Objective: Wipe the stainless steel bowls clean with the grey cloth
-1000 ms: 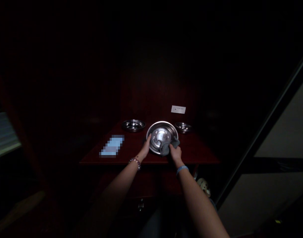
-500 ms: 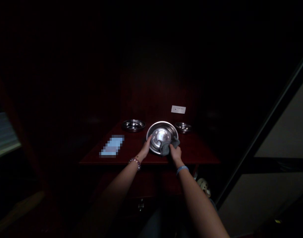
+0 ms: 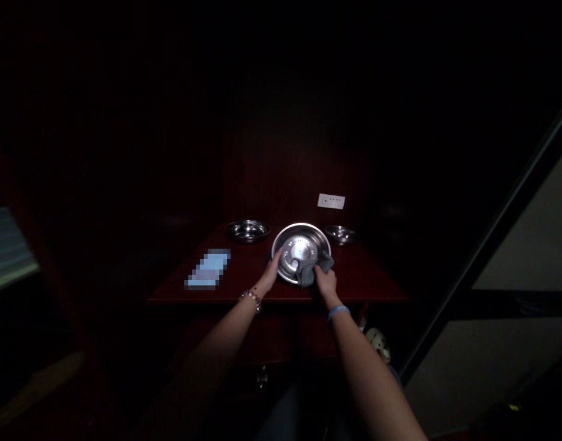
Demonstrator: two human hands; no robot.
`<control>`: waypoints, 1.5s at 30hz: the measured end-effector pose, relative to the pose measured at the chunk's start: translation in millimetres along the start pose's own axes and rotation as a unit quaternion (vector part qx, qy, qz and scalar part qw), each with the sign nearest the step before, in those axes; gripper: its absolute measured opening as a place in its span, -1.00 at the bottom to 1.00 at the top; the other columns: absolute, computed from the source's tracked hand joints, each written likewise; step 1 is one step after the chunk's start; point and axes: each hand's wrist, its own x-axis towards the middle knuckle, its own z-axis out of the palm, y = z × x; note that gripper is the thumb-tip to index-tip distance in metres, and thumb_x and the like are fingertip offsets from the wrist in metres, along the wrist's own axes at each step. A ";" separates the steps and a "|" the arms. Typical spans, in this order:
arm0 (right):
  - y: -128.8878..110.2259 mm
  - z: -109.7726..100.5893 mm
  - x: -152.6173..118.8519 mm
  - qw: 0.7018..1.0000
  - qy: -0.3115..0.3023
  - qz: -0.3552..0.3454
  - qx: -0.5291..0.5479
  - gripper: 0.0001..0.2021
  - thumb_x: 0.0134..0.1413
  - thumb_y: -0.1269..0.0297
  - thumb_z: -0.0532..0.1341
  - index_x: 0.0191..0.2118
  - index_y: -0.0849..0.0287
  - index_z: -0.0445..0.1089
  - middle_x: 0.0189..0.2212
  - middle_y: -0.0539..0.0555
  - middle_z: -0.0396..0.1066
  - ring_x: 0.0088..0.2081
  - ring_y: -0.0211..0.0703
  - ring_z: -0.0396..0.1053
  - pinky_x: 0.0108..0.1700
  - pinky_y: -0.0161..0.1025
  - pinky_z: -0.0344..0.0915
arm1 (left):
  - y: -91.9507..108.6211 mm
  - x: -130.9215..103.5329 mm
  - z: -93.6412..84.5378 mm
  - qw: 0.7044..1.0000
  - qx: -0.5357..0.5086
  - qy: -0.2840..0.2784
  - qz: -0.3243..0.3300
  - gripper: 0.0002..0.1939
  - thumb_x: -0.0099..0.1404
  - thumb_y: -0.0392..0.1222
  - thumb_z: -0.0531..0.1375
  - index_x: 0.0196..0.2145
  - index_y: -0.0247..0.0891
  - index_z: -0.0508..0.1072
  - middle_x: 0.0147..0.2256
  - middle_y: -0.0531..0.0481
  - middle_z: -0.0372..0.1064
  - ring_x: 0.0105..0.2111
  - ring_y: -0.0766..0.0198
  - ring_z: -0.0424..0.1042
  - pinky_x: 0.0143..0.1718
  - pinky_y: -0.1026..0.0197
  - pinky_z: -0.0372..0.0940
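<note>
A shiny steel basin is tilted up over the dark red tabletop, its inside facing me. My left hand grips its left rim, thumb on the inner side and the other fingers hidden behind. At the lower right rim, my right hand is closed on a grey cloth, which lies against the metal. Part of the cloth bunches up above the right hand. Behind, to the left, stands a shallow steel bowl, and a smaller steel bowl is on the right.
On the left of the tabletop lies a blurred-out pale blue flat object. A white power socket is set in the back panel. Below the top is a drawer handle. A pale clog-like shoe shows under the right side.
Almost nothing differs. The view has shifted very slightly; both hands keep hold of the basin and cloth in the same places.
</note>
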 end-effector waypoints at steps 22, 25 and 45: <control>2.9 2.0 1.0 1.000 0.006 0.000 -0.003 -0.64 0.14 0.19 0.19 -0.05 0.29 0.57 -0.08 0.28 0.58 0.00 0.05 0.54 -0.01 -0.23 0.40 | 8.5 -7.5 4.1 1.000 -0.007 -0.002 0.004 -0.48 0.38 0.10 0.15 0.08 -0.36 0.50 0.18 -0.23 0.42 0.24 0.04 0.34 0.34 0.04 0.08; 2.6 1.9 0.6 1.000 0.005 0.002 -0.006 -0.64 0.14 0.19 0.19 -0.06 0.29 0.56 -0.08 0.28 0.58 0.00 0.03 0.54 -0.01 -0.24 0.39 | 7.8 -7.1 3.5 1.000 0.000 -0.002 0.001 -0.43 0.38 0.11 0.14 0.14 -0.40 0.45 0.23 -0.26 0.35 0.26 0.05 0.31 0.35 0.06 0.06; 0.8 2.0 -1.5 1.000 0.017 0.019 0.013 -0.69 0.10 0.20 0.22 -0.13 0.25 0.58 -0.13 0.24 0.60 -0.03 0.03 0.55 -0.03 -0.24 0.40 | 10.1 -10.2 5.2 1.000 -0.001 -0.002 -0.001 -0.44 0.33 0.17 0.18 0.09 -0.29 0.50 0.21 -0.19 0.38 0.26 0.07 0.32 0.34 0.05 0.11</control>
